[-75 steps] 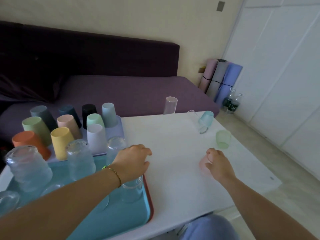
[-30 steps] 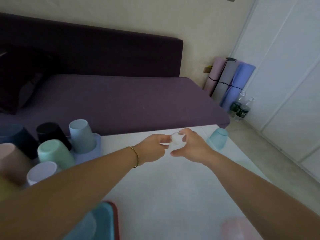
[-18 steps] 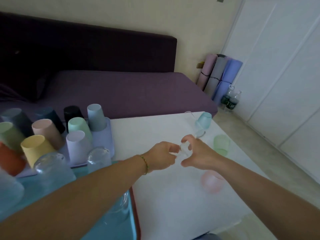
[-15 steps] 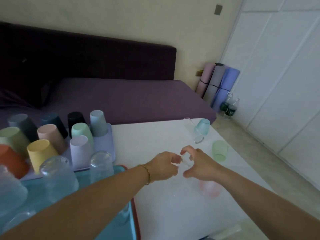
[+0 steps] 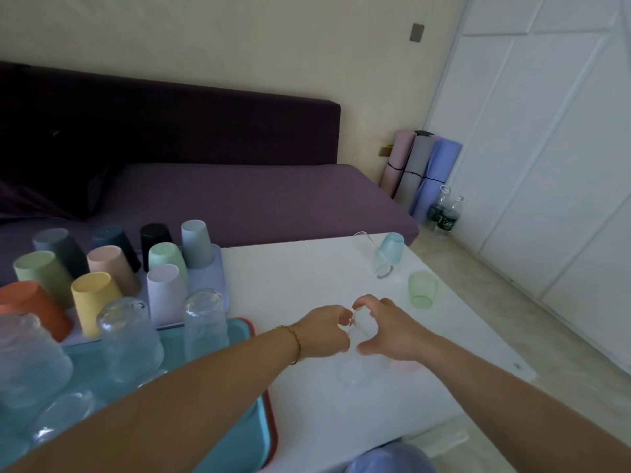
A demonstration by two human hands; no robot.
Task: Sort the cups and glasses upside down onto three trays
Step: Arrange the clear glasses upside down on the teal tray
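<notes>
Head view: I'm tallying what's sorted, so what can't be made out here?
- Clear glass: head view; the left hand and right hand pinch and partly cover it, so which way up it is stays unclear.
- Pink cup: head view; the right forearm hides all but a sliver.
- Teal tray: head view; the left forearm and the frame edge cut it off, so its glasses cannot be counted.
- Third tray: nowhere in view.

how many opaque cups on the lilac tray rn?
10, all upside down. Back row: grey, dark teal, black, blue-grey. Middle: green, pink, mint. Front: orange, yellow, white. The frame's left edge may hide more.
</notes>
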